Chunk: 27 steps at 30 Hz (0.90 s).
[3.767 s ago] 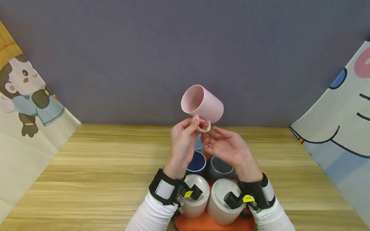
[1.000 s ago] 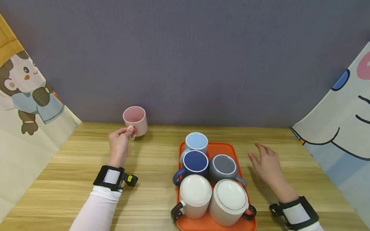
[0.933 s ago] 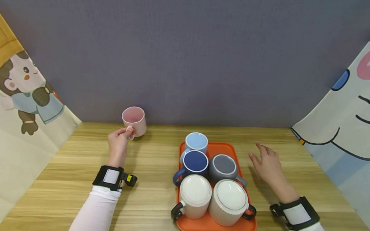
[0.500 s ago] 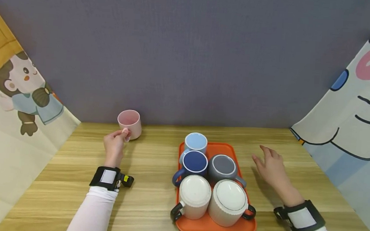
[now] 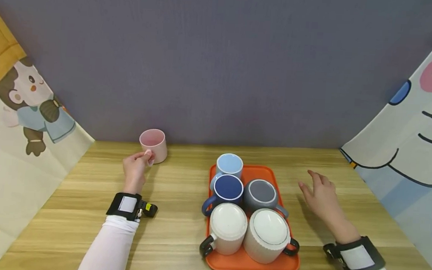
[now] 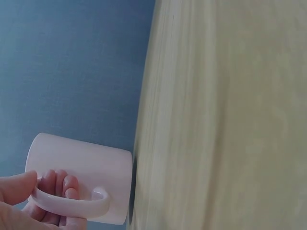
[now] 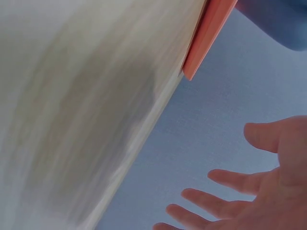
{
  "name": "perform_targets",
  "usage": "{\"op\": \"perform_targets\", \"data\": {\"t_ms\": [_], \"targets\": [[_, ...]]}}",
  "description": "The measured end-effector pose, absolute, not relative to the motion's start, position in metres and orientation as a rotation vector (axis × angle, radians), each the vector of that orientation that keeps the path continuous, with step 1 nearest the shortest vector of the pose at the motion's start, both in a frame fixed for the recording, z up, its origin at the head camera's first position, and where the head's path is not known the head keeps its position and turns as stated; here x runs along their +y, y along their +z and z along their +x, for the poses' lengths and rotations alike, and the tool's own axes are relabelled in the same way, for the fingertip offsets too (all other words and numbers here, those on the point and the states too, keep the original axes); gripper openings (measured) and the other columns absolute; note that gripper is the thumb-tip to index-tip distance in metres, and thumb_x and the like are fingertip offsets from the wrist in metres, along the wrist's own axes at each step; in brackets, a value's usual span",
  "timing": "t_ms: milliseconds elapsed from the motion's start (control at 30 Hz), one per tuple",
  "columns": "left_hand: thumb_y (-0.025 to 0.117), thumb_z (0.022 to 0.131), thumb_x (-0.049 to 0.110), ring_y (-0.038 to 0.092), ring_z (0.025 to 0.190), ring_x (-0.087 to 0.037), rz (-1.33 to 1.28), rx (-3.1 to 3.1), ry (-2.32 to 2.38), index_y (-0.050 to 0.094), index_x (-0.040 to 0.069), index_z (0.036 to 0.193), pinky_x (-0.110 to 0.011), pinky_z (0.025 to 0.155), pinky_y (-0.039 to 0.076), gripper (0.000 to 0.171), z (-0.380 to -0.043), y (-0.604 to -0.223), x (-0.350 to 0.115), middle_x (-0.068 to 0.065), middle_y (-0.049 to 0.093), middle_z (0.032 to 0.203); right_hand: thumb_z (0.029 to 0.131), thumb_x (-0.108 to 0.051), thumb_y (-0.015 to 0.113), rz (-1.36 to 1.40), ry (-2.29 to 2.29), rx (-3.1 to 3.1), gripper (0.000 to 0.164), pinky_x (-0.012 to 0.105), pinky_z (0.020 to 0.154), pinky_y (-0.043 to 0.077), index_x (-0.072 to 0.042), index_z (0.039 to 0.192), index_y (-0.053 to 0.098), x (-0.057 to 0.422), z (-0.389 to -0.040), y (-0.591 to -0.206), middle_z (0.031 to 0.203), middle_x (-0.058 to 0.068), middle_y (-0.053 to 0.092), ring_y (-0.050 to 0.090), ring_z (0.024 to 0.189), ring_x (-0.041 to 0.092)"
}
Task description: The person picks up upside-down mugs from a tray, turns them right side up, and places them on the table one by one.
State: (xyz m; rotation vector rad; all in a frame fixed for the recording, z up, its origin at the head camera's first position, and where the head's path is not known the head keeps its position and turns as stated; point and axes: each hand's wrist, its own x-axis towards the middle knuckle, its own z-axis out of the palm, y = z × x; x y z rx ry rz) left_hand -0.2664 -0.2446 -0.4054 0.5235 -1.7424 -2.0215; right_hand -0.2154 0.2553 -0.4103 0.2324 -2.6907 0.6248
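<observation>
At the back left of the table, a pink mug stands upright with its mouth up. My left hand grips its handle, thumb on top and fingers through the loop, as the left wrist view shows the handle close up. The mug's base is at or very near the tabletop; whether it rests there I cannot tell. My right hand hovers right of the orange tray, holding nothing. In the right wrist view its fingers are spread and apart from everything.
Upside-down mugs fill the tray: light blue, dark blue, grey, and two white ones with black handles. A grey wall rises behind the wooden table; printed cloths hang at both sides.
Earlier both hands were together above the tray, with the pink mug tilted at the left hand. It is now upright at the back left, and the right hand has moved away rightward.
</observation>
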Motion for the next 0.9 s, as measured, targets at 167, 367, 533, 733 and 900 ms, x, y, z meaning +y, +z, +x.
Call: {"op": "perform_targets", "data": {"t_ms": [167,367,533,733,900], "targets": [[0.065,0.089,0.007,0.064,0.067,-0.009,0.537,-1.755,-2.021,0.062,-0.016,0.109,-0.023,0.071,0.053,0.031,-0.2689,-0.4058,-0.2415,0.006,0.069,0.066,0.095,-0.017,0.056,0.233,0.619,-2.688,0.051,0.070,0.090,0.029,0.017,0.129,0.040,0.2571,-0.2157,-0.4109,0.121,0.047,0.040,0.037,0.109,0.064],[0.065,0.089,0.007,0.065,0.070,-0.008,0.533,-1.770,-2.018,0.062,-0.016,0.110,-0.024,0.074,0.052,0.031,-0.2710,-0.4086,-0.2406,0.006,0.069,0.067,0.095,-0.018,0.056,0.194,0.630,-2.722,0.052,0.070,0.090,0.028,0.016,0.131,0.039,0.2590,-0.2153,-0.4117,0.124,0.047,0.038,0.035,0.111,0.064],[0.065,0.089,0.007,0.065,0.071,-0.008,0.530,-1.786,-2.011,0.062,-0.015,0.110,-0.024,0.075,0.052,0.031,-0.2721,-0.4101,-0.2407,0.006,0.069,0.068,0.095,-0.017,0.056,0.207,0.622,-2.712,0.051,0.069,0.091,0.026,0.017,0.130,0.040,0.2605,-0.2150,-0.4114,0.122,0.047,0.040,0.036,0.111,0.062],[0.065,0.089,0.011,0.064,0.072,-0.010,0.532,-1.834,-1.972,0.064,-0.014,0.108,-0.024,0.074,0.052,0.031,-0.2722,-0.4099,-0.2420,0.003,0.069,0.073,0.096,-0.020,0.054,0.198,0.618,-2.734,0.052,0.069,0.092,0.027,0.016,0.131,0.039,0.2614,-0.2145,-0.4113,0.123,0.047,0.039,0.035,0.112,0.062],[0.065,0.089,0.013,0.063,0.075,-0.010,0.527,-1.887,-1.937,0.065,-0.013,0.107,-0.023,0.073,0.050,0.031,-0.2720,-0.4102,-0.2430,0.002,0.070,0.076,0.096,-0.020,0.054,0.196,0.621,-2.735,0.052,0.069,0.092,0.027,0.016,0.131,0.039,0.2624,-0.2152,-0.4123,0.123,0.047,0.039,0.035,0.112,0.062]]}}
